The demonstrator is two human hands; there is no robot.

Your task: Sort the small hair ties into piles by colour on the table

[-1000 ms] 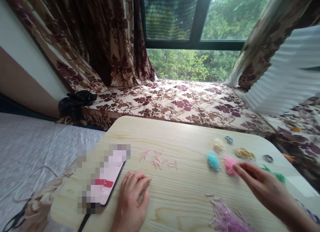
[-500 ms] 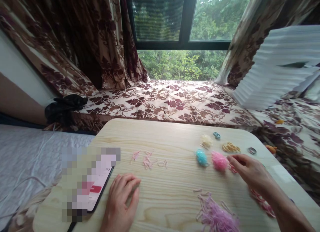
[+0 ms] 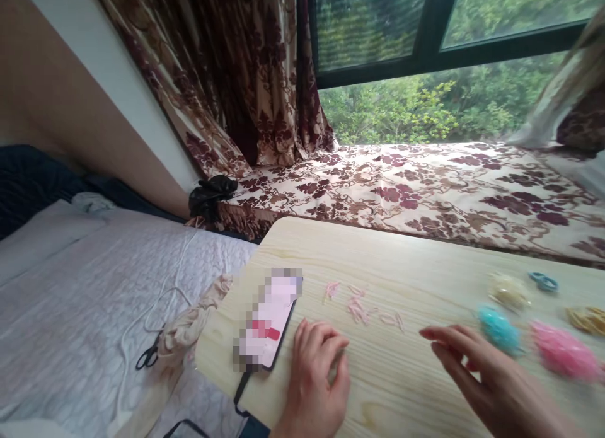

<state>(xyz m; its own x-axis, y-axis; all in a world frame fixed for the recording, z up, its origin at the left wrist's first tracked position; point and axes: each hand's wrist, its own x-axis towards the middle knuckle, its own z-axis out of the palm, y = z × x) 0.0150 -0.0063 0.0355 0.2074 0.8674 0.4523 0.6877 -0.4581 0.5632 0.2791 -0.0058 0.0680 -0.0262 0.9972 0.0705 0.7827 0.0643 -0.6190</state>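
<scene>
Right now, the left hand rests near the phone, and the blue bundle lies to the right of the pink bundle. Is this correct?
No: the head view shows the blue bundle to the left of the pink bundle. The left hand rests near the phone.

Left hand [image 3: 321, 372] beside phone [image 3: 271, 321], pink bands [image 3: 358, 311]

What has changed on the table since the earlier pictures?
The right hand has moved left, away from the pink bundle, toward the loose pink bands; whether its fingers hold something, I cannot tell. The view has turned left. The left hand still rests on the table beside the phone; these bands lie as before.
</scene>
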